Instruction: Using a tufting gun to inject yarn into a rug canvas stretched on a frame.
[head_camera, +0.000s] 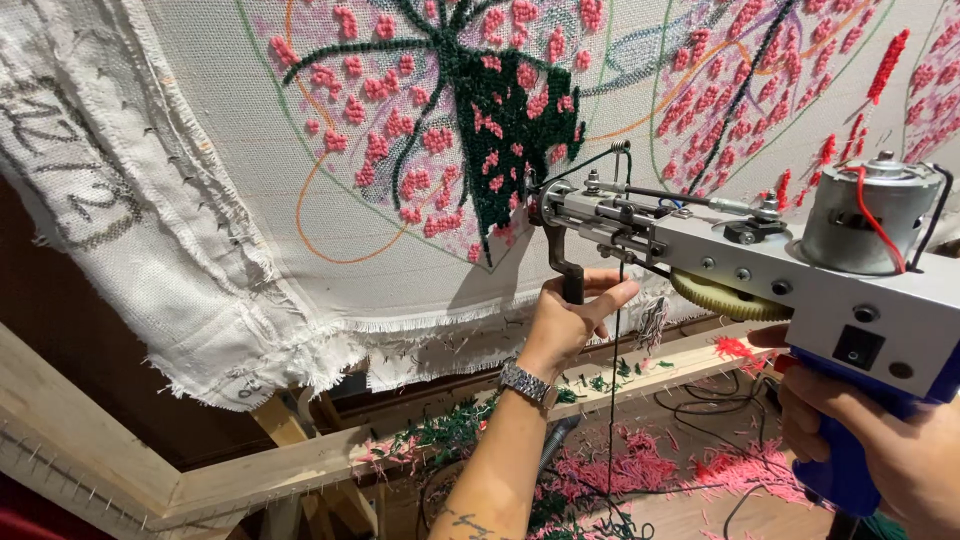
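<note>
A grey tufting gun (790, 275) with a blue grip and a silver motor presses its needle tip into a white backing cloth (230, 170) stretched on a wooden frame. My left hand (570, 315), with a metal wristwatch, grips the gun's black front handle. My right hand (890, 445) holds the blue rear grip at the lower right. The needle meets the cloth at the edge of a dark green tufted patch (515, 120), surrounded by pink tufted dots. A dark green yarn strand (615, 400) hangs down from the gun.
The wooden frame beam (90, 440) with tack strips runs along the lower left. Pink and green yarn scraps (620, 470) and black cables litter the floor below. Red tufts (885, 65) and orange and green drawn outlines mark the cloth at the right.
</note>
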